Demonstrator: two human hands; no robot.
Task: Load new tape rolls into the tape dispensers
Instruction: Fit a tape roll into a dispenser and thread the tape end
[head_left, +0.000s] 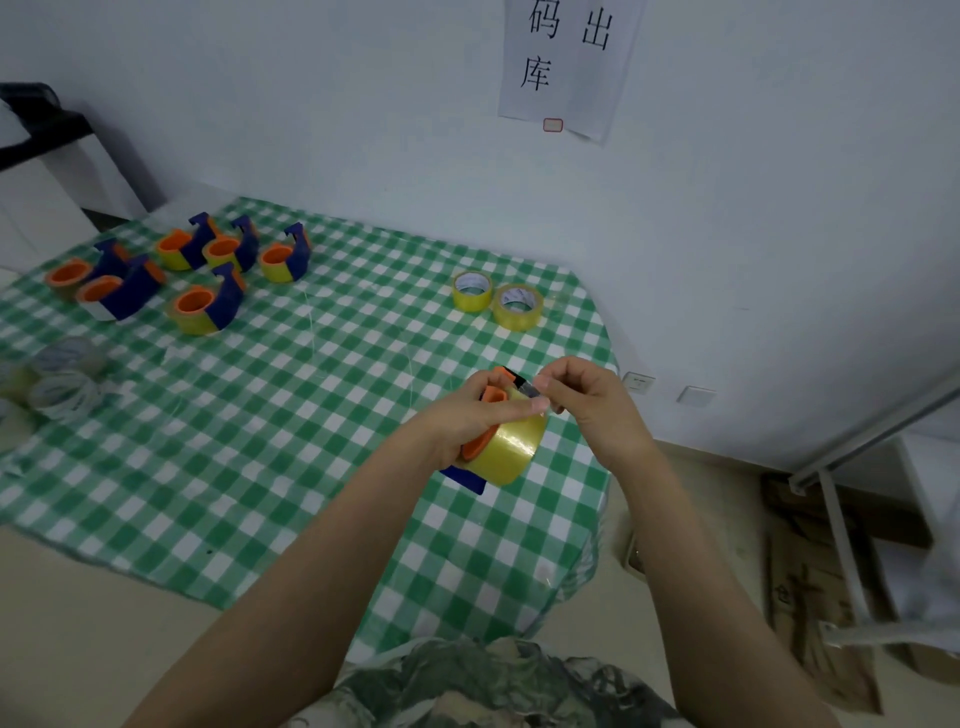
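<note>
Left hand (470, 415) grips a blue-and-orange tape dispenser (475, 470) carrying a yellow tape roll (511, 449); right hand (587, 397) pinches the tape end at its cutter, above the checked tablecloth (260, 415).

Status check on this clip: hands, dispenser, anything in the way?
Left hand grips dispenser, yellow roll seated. Right hand pinches at its cutter end. Two spare rolls beyond, apart. Nothing blocking.

Dim, flat, bluish indoor light, its source unseen, falls evenly on the green checked tablecloth (270, 431); shadows on it are faint and soft. The wide lens bows the cloth's far edge. At its left edge the clear tape rolls (62, 384) are smeared and unfocused; cardboard (810, 597) to its right is soft too.
</note>
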